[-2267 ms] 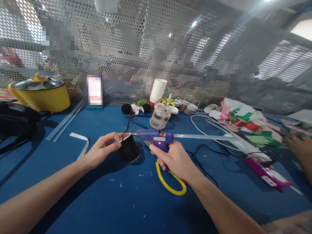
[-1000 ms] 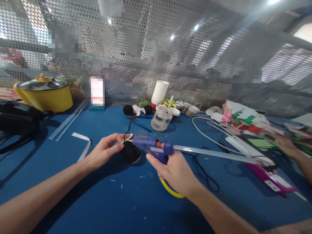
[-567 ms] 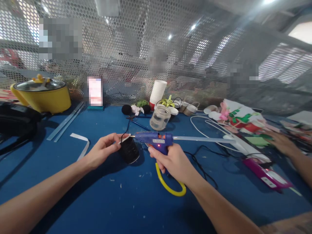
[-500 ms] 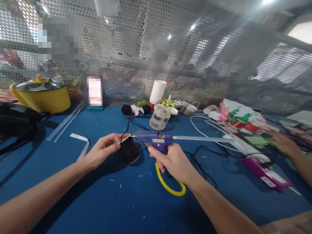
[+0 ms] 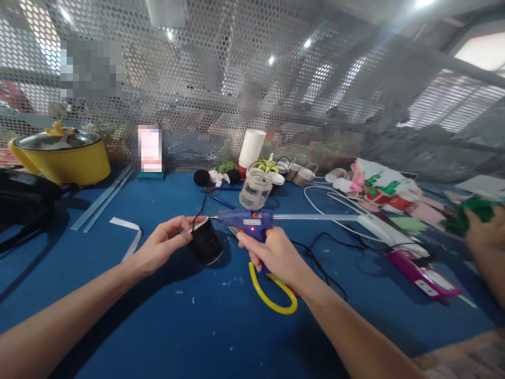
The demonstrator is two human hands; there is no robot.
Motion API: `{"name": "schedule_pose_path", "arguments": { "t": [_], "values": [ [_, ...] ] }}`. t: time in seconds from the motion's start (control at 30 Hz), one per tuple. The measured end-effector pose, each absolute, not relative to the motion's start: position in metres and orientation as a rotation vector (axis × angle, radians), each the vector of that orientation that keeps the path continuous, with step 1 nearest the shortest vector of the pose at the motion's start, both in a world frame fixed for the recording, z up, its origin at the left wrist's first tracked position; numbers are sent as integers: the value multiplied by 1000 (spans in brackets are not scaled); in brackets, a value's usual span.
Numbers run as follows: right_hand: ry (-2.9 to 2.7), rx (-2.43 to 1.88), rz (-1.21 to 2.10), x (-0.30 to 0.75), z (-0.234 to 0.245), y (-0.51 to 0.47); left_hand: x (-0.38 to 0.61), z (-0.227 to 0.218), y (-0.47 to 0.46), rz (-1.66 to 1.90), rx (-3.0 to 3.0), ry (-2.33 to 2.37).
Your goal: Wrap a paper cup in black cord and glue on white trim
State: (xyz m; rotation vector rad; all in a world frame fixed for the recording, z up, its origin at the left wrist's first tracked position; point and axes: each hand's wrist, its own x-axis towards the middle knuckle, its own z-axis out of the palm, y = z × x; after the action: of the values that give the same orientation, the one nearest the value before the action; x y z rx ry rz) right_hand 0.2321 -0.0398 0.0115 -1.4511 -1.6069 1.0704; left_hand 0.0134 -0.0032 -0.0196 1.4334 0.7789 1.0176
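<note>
My left hand [image 5: 163, 246] pinches the white rim of a small black cup [image 5: 205, 245] that lies tilted on the blue table [image 5: 197, 326]. My right hand [image 5: 274, 252] is wrapped round the handle of a blue glue gun [image 5: 246, 218] with a red light on. The gun's nozzle points left and sits at the cup's rim. A clear glue stick [image 5: 315, 216] juts out of the gun's back to the right. A black cord [image 5: 323, 263] trails from the gun.
Yellow-handled scissors [image 5: 272, 297] lie under my right wrist. A clear jar [image 5: 255, 189], stacked white cups [image 5: 251, 147], black pompoms [image 5: 201, 177], a white strip [image 5: 128, 234], a yellow pot [image 5: 61, 155] and a pink glue gun [image 5: 422, 266] stand around. Another person's hand [image 5: 481, 231] holds green material at the right.
My hands, the cup and the glue gun hold nearly the same pose, the nozzle staying at the rim. The other person's hand at the right has lifted a green piece.
</note>
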Motion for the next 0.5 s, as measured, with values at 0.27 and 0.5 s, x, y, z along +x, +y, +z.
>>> {"name": "schedule_pose_path", "arguments": {
  "t": [0.27,0.5],
  "values": [
    [-1216,-1314,1029,249,23,-12,14,-18,-3,1039,1453,847],
    [-1137,-1477,998,267,48,51,17,-13,-6,1037,1466,867]
  ]
}}
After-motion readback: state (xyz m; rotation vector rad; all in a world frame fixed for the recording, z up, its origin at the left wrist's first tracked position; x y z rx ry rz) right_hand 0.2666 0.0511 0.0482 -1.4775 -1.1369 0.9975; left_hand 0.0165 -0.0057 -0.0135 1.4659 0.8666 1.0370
